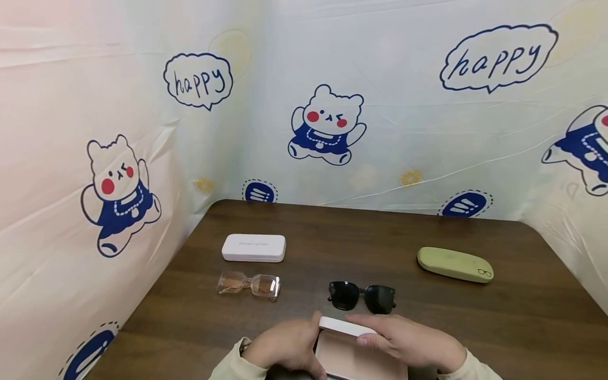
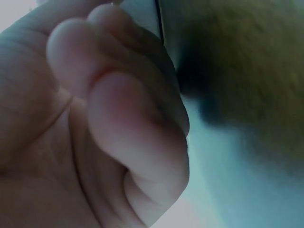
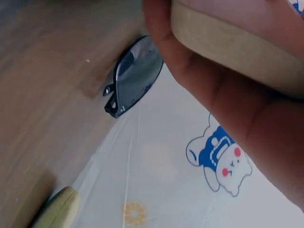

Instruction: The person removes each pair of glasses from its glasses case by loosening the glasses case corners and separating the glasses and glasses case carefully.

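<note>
A white glasses case with a beige-pink inside [image 1: 351, 354] lies at the table's near edge, its white lid [image 1: 343, 326] raised. My left hand [image 1: 285, 344] holds the case at its left end, fingertips reaching the lid's left corner. Curled fingers [image 2: 137, 128] fill much of the left wrist view. With thumb in front and fingers behind, my right hand [image 1: 413, 340] grips the lid's right part. The right wrist view shows the lid's edge [image 3: 228, 45] between thumb and fingers. Black sunglasses [image 1: 363, 297] lie just beyond the lid.
Clear-framed glasses with tinted lenses [image 1: 249, 285] lie on the left of the brown table [image 1: 323, 232]. Behind them is a closed white glasses case [image 1: 254, 248]. A green glasses case [image 1: 455, 264] lies at the right. Printed cloth [image 1: 404, 132] surrounds the table's back and sides.
</note>
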Demonstrator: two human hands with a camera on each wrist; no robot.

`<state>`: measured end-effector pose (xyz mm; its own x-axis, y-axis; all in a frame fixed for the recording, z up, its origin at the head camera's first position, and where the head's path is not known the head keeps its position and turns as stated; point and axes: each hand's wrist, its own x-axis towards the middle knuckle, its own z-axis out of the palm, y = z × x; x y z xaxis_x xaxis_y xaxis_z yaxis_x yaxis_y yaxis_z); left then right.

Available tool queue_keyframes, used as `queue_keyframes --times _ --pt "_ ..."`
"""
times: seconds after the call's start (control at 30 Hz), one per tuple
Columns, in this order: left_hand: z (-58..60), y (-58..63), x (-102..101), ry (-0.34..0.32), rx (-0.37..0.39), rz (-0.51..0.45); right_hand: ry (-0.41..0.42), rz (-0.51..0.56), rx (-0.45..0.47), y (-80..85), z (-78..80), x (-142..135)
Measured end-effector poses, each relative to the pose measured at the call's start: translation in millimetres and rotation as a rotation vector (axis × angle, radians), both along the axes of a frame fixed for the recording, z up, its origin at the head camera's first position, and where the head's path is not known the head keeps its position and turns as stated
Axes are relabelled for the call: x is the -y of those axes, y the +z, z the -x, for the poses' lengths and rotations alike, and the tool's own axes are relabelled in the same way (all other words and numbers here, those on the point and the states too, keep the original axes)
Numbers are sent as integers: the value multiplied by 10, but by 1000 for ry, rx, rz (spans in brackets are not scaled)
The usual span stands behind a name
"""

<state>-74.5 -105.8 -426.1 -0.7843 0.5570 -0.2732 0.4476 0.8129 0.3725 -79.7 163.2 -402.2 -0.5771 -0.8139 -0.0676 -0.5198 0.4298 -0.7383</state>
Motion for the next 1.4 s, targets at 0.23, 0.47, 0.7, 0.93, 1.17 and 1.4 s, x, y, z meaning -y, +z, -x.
queue_keyframes --times 0.23,0.47,0.7,0.93,1.17,1.4 --pt "-12 -31 53 -9 2 -47 -84 -126 52 -44 -162 71" --pt "-19 -37 56 -43 -51 -40 -127 -279 6 -96 -250 137" --pt "-35 -25 -1 -70 -111 -9 -171 -452 -117 -276 -361 198" --pt "-37 -29 -14 -58 -101 18 -190 -557 -364 -376 -509 296" --pt "-33 -29 1 -69 -63 -1 -182 -559 -408 -408 -509 296" --pt "-15 -28 9 -107 -32 -25 -178 -546 -432 -454 -500 273"
